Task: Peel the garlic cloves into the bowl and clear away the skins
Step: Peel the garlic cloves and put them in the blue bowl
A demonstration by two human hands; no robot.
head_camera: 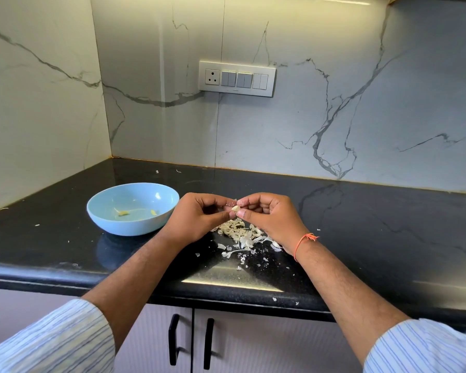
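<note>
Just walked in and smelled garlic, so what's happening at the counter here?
A person is peeling a garlic clove, pinching it between the fingertips of the left hand and right hand above the black countertop. A pile of papery skins lies under the hands, still to be cleared. The blue bowl to the left holds only a few small pieces so far.
</note>
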